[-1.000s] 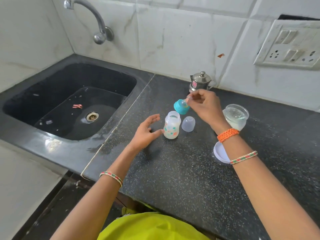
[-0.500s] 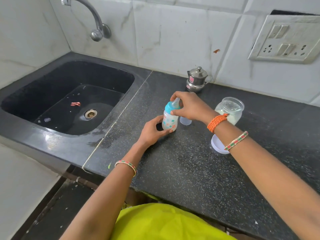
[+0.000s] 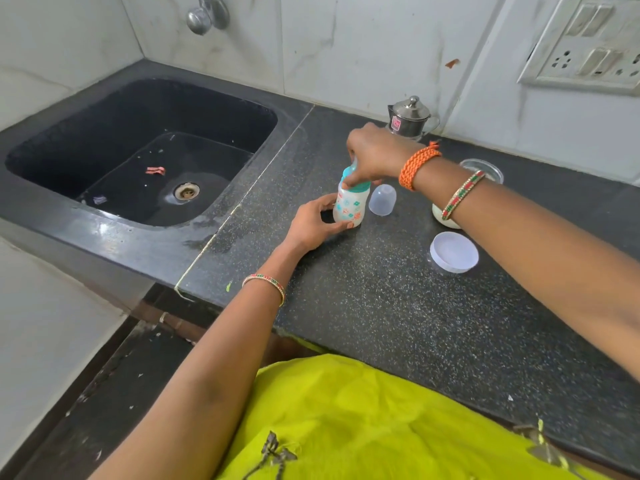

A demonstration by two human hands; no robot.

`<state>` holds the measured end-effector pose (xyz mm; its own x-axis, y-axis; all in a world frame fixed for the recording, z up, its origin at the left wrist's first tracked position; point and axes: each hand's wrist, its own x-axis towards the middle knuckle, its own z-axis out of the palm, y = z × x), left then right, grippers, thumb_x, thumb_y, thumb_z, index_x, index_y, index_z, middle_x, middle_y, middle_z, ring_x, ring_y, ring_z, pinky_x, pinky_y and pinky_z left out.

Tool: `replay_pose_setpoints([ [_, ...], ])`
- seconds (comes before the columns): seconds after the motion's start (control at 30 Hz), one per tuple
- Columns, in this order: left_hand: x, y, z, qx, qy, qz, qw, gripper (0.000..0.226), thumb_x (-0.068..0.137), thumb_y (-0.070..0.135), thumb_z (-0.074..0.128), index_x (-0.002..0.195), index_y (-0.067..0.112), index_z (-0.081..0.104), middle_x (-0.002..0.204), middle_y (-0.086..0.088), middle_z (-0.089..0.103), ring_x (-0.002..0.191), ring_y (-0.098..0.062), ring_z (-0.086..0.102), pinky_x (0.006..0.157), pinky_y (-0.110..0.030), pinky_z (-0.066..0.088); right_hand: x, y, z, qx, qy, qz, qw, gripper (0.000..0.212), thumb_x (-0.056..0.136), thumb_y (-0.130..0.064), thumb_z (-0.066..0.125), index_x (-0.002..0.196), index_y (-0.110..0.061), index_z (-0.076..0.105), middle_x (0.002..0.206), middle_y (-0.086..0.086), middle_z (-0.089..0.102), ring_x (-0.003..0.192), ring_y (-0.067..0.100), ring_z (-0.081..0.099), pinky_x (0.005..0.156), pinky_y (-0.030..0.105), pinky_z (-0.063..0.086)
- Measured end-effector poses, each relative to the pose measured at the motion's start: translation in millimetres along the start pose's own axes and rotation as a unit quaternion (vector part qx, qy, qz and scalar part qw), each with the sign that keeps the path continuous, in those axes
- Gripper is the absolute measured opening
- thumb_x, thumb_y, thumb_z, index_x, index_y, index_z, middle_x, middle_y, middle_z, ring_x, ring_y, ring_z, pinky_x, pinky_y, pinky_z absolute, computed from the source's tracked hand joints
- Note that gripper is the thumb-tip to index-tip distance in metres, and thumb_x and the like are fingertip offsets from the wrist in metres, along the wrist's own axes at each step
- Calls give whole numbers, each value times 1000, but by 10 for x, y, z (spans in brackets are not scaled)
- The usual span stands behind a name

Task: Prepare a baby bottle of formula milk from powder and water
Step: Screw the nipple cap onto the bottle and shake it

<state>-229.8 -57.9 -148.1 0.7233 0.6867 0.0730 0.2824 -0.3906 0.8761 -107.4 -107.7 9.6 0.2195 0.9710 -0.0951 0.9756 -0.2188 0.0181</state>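
Two hands [image 3: 374, 152] – smooth plastic bottle [image 3: 348, 207]

Person, bare-armed. Left wrist: thin red-green beaded bangle [image 3: 266, 285]. Right wrist: braided orange thread band [image 3: 417, 163] and red-green beaded bangle [image 3: 462, 195]. Garment: yellow-green fabric [image 3: 363, 424], dark embroidered motifs.

We note a black speckled countertop [image 3: 398, 323]. On it stand a baby bottle [image 3: 349, 207], clear cap [image 3: 382, 199], white lid [image 3: 453, 251], steel pot [image 3: 408, 117] and jar [image 3: 485, 168].
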Motion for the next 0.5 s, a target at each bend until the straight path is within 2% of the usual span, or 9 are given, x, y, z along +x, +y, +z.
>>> replay_pose_setpoints([
  [0.1, 3, -2, 6, 0, -4, -3, 1000, 58, 77, 25, 77, 130, 19, 54, 127, 1, 62, 112, -8, 58, 98, -27, 43, 0, -21, 17, -46, 42, 32, 998, 59, 76, -65, 62, 82, -9, 44, 83, 10, 48, 70, 26, 49, 59, 34, 39],
  [0.17, 6, 1, 5, -2, -6, -11, 1000, 59, 78, 26, 76, 131, 20, 52, 130, 1, 61, 115, -10, 57, 98, -28, 42, 4, -33, -27, -76, 40, 43, 995, 66, 73, -74, 54, 77, -9, 44, 79, 9, 49, 72, 27, 49, 61, 35, 38],
  [0.2, 7, 2, 5, -3, -5, -10, 1000, 59, 78, 26, 76, 131, 20, 52, 130, 1, 61, 115, -10, 57, 97, -28, 43, 5, -36, -53, -81, 23, 45, 995, 66, 72, -73, 56, 80, -9, 48, 82, 9, 53, 70, 25, 49, 60, 35, 38],
  [0.23, 6, 3, 2, -3, -5, -8, 1000, 59, 77, 26, 76, 131, 21, 52, 129, 1, 61, 114, -9, 58, 97, -28, 43, 7, -40, -69, -72, -4, 42, 997, 62, 73, -67, 62, 91, -8, 53, 92, 11, 58, 68, 23, 50, 59, 34, 39],
  [0.3, 10, -2, -1, -6, -8, -8, 1000, 58, 77, 26, 77, 129, 21, 53, 129, 1, 61, 113, -9, 57, 96, -27, 44, 12, -35, -66, -10, -69, 25, 997, 53, 78, -43, 73, 118, -12, 56, 118, 12, 58, 70, 19, 54, 55, 28, 44],
  [0.37, 14, -11, 1, -10, -12, -12, 1000, 58, 77, 26, 77, 129, 22, 52, 129, 1, 61, 110, -5, 56, 96, -27, 44, 31, -3, -35, 59, -98, 9, 993, 41, 79, -24, 75, 117, -14, 62, 126, 10, 57, 68, 16, 59, 48, 20, 45],
  [0.5, 1, 2, 2, -53, 14, 0, 999, 61, 76, 26, 78, 131, 24, 50, 129, 4, 60, 111, -3, 55, 99, -28, 44, 76, 157, -51, 146, -100, 37, 984, 31, 76, -12, 77, 106, -16, 69, 116, 6, 59, 74, 19, 61, 41, 18, 47],
])
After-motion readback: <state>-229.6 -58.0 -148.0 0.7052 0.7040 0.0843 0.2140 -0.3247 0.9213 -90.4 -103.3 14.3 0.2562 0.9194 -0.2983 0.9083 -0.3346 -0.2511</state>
